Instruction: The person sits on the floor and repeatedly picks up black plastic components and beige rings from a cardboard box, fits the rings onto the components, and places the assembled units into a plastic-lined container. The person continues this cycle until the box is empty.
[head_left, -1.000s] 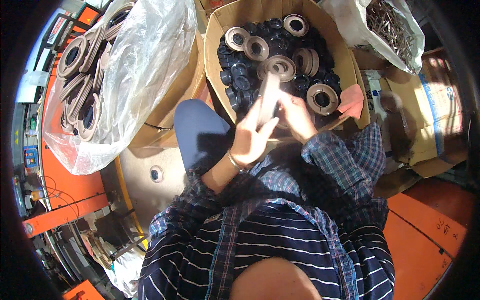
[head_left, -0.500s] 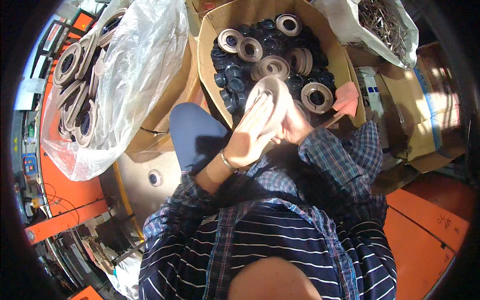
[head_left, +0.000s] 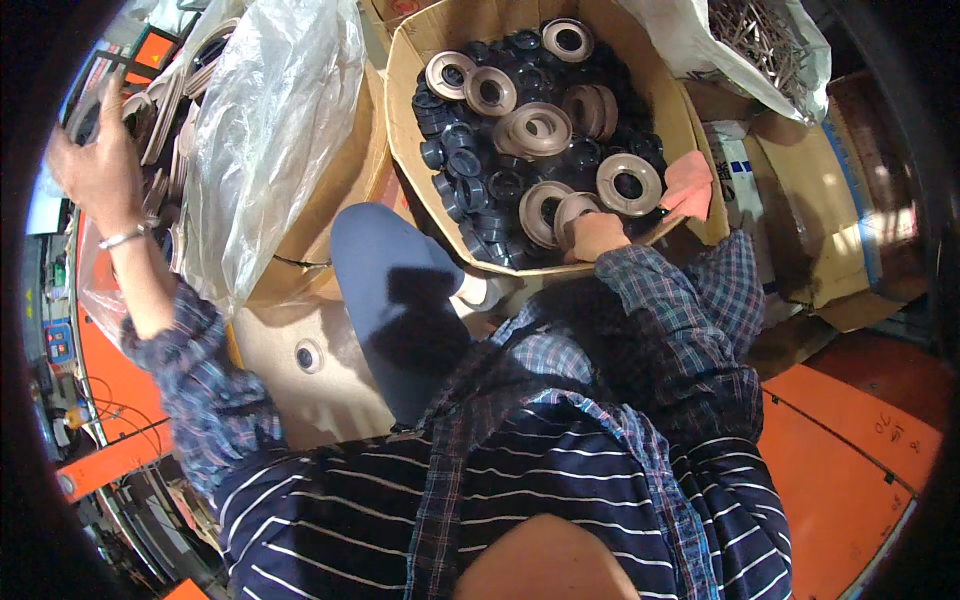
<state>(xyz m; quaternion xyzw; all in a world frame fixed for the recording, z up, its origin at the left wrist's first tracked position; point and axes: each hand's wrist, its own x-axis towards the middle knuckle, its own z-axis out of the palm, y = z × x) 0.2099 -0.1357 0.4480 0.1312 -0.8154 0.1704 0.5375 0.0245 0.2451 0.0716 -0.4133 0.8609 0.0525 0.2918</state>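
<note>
Sorting of rings in progress; box well stocked, much left.

The cardboard box [head_left: 420, 60] lies ahead of the right hand [head_left: 597, 234], whose fingers close on a tan ring [head_left: 575, 210]. The left hand [head_left: 98, 165], fingers loosely spread, reaches the bagged rings [head_left: 165, 90]; grip unclear.

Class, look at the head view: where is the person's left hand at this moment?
The left hand is raised at the far left of the head view, reaching into the clear plastic bag of flat rings, well apart from the cardboard box of ring parts.
</note>
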